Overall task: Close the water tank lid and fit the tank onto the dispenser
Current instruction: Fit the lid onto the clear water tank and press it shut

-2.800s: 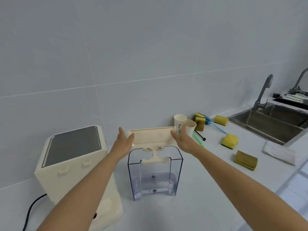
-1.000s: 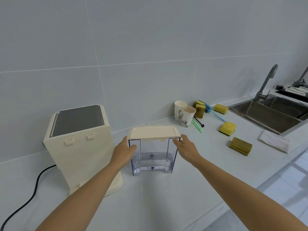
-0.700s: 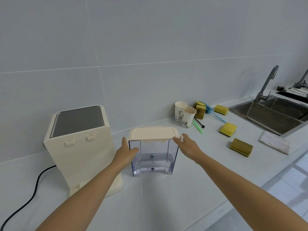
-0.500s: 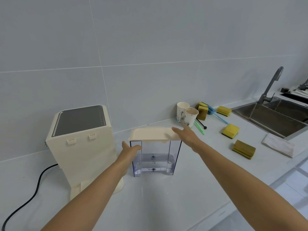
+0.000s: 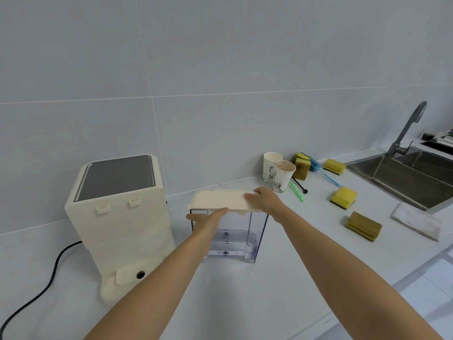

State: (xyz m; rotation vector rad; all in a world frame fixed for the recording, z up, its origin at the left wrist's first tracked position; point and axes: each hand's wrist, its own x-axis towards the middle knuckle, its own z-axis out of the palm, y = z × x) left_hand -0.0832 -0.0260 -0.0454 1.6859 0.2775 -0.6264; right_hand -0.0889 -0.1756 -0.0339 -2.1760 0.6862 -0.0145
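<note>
The clear water tank (image 5: 235, 236) stands on the white counter, right of the cream dispenser (image 5: 120, 212). Its cream lid (image 5: 218, 200) lies flat on the tank's top. My right hand (image 5: 266, 201) rests palm down on the lid's right end. My left hand (image 5: 208, 220) touches the tank's front upper edge just under the lid, fingers together and stretched out. The dispenser's low base (image 5: 127, 276) with a round hole faces me, with nothing on it.
Two paper cups (image 5: 278, 175) stand behind the tank. Yellow sponges (image 5: 343, 197), a blue brush (image 5: 323, 175) and a green straw (image 5: 295, 191) lie to the right. A folded cloth (image 5: 416, 220) sits by the steel sink (image 5: 407, 177). A black cord (image 5: 36, 290) trails left.
The lid has swung down from upright to flat on the tank. My right hand slid from the tank's side onto the lid; my left hand shifted to the tank's front edge.
</note>
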